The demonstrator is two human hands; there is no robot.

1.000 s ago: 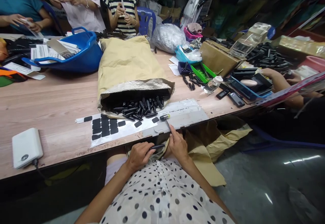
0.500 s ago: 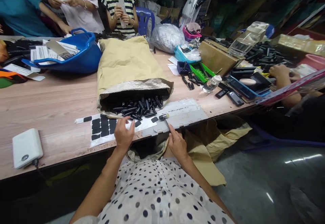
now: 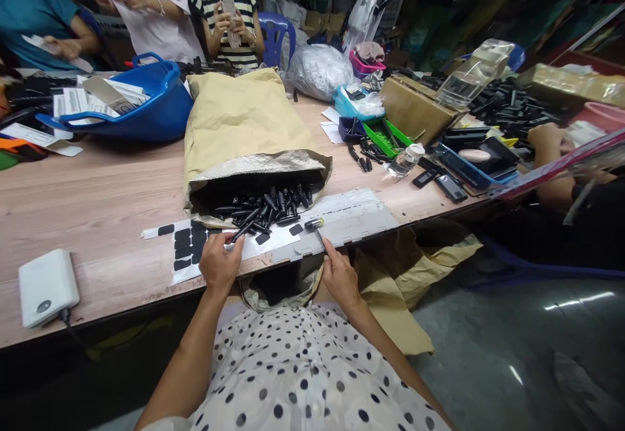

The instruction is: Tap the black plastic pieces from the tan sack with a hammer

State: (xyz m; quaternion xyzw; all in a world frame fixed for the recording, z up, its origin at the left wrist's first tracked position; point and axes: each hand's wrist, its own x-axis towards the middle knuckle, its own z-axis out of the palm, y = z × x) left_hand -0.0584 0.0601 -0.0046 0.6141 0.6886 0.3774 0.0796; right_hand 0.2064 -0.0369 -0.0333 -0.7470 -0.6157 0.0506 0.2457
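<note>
Between the fingers of my left hand (image 3: 221, 262) is a slim black piece (image 3: 245, 225), tilted up to the right, over a white sheet (image 3: 249, 247) with black rounded patches (image 3: 183, 239). My right hand (image 3: 338, 273) is closed around the handle of a small hammer (image 3: 315, 224), whose head rests on a grey board (image 3: 354, 217) at the table edge. Just beyond both hands, a tan paper sack (image 3: 244, 115) lies open toward me, with many black pieces (image 3: 280, 203) in its mouth. A single black patch (image 3: 295, 229) sits left of the hammer head.
A white box with a cable (image 3: 49, 288) lies at the left, a blue basket (image 3: 161, 109) of cartons behind it. Right: a green tray (image 3: 388, 138), a clear bottle (image 3: 406, 161), a cardboard box (image 3: 415, 109). Several people stand or sit around; a tan bag (image 3: 407, 288) hangs below the edge.
My left hand has moved left and slightly down, and a slim black piece now shows in its fingers. My right hand stays with the hammer. The far-left person's hands now hold a white item.
</note>
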